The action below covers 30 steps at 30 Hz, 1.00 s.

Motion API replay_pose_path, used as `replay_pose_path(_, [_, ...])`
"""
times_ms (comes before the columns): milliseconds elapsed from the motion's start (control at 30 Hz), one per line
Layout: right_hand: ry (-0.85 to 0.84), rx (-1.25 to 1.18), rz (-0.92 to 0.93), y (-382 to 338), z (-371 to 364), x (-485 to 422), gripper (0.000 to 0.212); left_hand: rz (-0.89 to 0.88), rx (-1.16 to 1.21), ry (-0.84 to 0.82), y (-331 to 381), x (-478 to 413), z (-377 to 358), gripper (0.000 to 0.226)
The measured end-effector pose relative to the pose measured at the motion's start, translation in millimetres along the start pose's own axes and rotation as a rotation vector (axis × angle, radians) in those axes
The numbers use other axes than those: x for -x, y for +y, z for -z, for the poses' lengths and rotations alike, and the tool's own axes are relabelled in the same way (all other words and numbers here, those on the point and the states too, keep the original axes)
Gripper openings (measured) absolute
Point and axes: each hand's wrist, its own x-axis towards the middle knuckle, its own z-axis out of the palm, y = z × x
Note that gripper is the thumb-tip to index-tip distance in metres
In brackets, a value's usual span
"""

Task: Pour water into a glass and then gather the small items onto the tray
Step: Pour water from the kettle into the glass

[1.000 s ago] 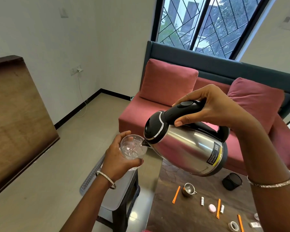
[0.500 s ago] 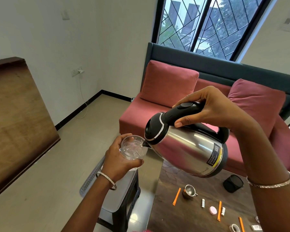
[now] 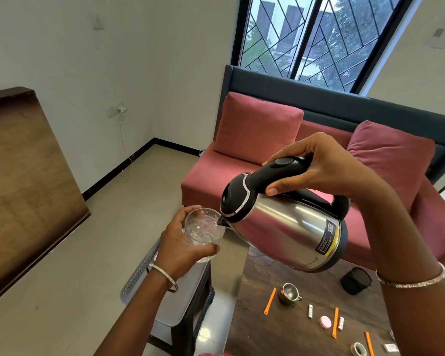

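While the kettle [image 3: 288, 235] is tilted with its spout at the rim of the glass [image 3: 203, 229], check the head view. Your right hand [image 3: 326, 170], at 2 o'clock of the glass, is wrapped round the black handle. Your left hand [image 3: 183, 250] is curled round the glass wall and holds it in the air, off the tabletop [image 3: 257, 330]. The fill level cannot be read clearly.

Hazards:
- Too much tilt would likely send water over the rim onto your fingers.
- If the water is hot, a flinch could drop the glass.

The orange sticks [image 3: 270, 301] and steel cup [image 3: 289, 292] lie on the tabletop at 4 o'clock, ungathered.
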Motion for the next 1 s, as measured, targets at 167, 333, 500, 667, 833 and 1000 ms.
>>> replay_pose_path(167, [0.003,0.001,-0.003,-0.5,-0.1,0.2,0.052,-0.004,-0.005,0.011,0.7,-0.4,0.7,0.084])
replay_pose_path(333, [0.002,0.007,-0.004,-0.8,-0.7,-0.7,0.051,-0.003,0.002,0.009,0.9,0.5,2.0,0.083])
replay_pose_path(500, [-0.005,0.011,-0.008,-1.7,-2.1,-2.9,0.05,0.002,0.003,0.01,0.8,0.7,3.2,0.084])
replay_pose_path(667, [-0.007,0.019,-0.013,-3.3,-3.3,-4.6,0.051,0.005,0.0,0.015,1.2,0.8,4.2,0.084])
replay_pose_path(833, [-0.009,0.022,-0.015,-4.2,-3.8,-6.6,0.05,0.008,-0.004,0.02,0.3,0.2,6.0,0.083])
replay_pose_path(1000, [-0.007,0.029,-0.017,-5.0,-4.7,-8.8,0.051,0.016,-0.005,0.016,-0.9,-1.2,6.8,0.084])
